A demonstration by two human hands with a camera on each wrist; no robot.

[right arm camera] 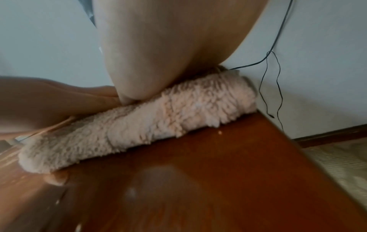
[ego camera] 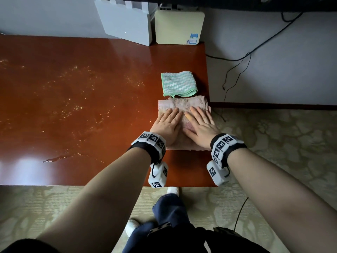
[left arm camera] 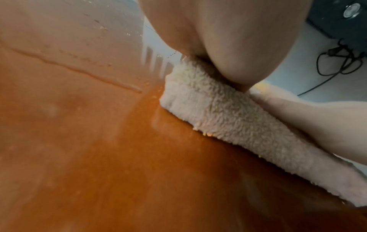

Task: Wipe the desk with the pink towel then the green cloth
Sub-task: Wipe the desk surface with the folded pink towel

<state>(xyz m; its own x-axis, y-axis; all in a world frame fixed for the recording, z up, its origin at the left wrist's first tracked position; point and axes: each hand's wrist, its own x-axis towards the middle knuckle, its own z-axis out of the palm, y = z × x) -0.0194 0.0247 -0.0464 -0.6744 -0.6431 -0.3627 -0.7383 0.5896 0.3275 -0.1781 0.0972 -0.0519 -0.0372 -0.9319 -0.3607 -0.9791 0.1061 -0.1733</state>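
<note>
A folded pink towel (ego camera: 182,105) lies on the reddish-brown desk (ego camera: 82,88) near its right edge. Both hands press flat on it with straight fingers: my left hand (ego camera: 166,123) on its left half, my right hand (ego camera: 200,123) on its right half. The green cloth (ego camera: 177,84), folded with white zigzag stripes, lies just beyond the towel, touching its far edge. In the left wrist view the towel (left arm camera: 228,119) sits under the heel of my left hand (left arm camera: 228,39). In the right wrist view the towel (right arm camera: 158,119) is under my right hand (right arm camera: 168,51), close to the desk's right edge.
Pale crumbs and streaks (ego camera: 76,99) are scattered over the desk's left and middle. A white device (ego camera: 127,21) and a cream box (ego camera: 179,25) stand at the back against the wall. Black cables (ego camera: 242,61) hang right of the desk. Carpet (ego camera: 282,143) lies below.
</note>
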